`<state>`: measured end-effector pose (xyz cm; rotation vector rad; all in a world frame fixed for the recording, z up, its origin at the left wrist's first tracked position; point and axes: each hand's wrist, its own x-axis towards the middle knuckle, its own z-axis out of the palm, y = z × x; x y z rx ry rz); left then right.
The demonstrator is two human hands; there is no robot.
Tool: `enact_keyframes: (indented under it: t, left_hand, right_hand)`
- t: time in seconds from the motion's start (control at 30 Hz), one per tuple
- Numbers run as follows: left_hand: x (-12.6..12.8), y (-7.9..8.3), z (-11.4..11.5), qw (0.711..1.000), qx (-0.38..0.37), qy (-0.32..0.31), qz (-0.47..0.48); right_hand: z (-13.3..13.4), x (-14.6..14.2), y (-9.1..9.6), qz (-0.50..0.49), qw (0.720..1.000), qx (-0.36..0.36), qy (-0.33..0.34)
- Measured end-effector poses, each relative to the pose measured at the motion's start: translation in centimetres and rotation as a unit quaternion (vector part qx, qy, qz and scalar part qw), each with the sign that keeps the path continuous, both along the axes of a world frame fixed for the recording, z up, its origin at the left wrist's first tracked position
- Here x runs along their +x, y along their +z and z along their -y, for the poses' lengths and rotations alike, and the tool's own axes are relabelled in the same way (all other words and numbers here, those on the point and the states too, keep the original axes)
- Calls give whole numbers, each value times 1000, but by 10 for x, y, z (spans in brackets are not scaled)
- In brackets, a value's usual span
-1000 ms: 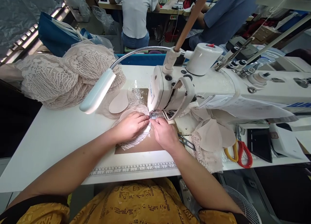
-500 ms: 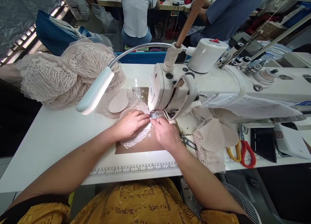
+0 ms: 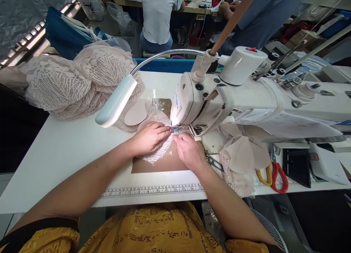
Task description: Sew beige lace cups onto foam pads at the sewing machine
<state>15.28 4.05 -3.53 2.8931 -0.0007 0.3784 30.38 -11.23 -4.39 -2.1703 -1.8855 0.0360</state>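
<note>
My left hand (image 3: 149, 139) lies flat on a pale pink lace piece (image 3: 155, 157), fingers stretched toward the presser foot (image 3: 173, 130) of a white sewing machine (image 3: 183, 99). Close to the foot, my right hand (image 3: 190, 150) has its fingers curled, with thumb and index finger pinching the lace edge. Under the lace is a brown plate (image 3: 159, 167) set on the white table. A smooth beige cup-shaped piece (image 3: 135, 113) rests on sheer fabric beyond my left hand. The needle point cannot be made out.
A large lace heap (image 3: 82, 81) sits at the far left, below a lamp (image 3: 116, 101) on a bendy neck. To the right are more beige cut pieces (image 3: 241, 154), scissors (image 3: 279, 176) with red and yellow handles, and a dark phone-like device (image 3: 296, 167). Two people sit beyond the table.
The lace piece has slid slightly right and toward the machine under my hands, its near corner now higher. My hands keep almost the same pose. The whole view has shifted a little.
</note>
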Motion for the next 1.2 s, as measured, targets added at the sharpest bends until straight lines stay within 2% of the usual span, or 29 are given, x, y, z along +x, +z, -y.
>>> enact_keyframes:
  t: [0.27,0.43,0.6,0.77,0.93,1.2]
  left_hand:
    - [-5,-2,-2,1000,18,16,-20]
    - [-9,2,-2,999,23,25,-34]
    - [-13,6,5,1000,-14,1,-23]
    - [-11,3,10,998,-37,40,-15]
    - [-10,2,7,995,-88,37,0]
    - [-12,7,5,993,-115,29,-21]
  right_hand:
    - [-1,0,1,3,1000,-12,0]
    - [1,3,1,6,999,21,34]
    - [4,5,-2,-4,997,62,48]
    - [4,5,-2,-26,996,75,51]
    - [5,6,0,-54,994,73,55]
    - [6,4,2,-51,995,63,62]
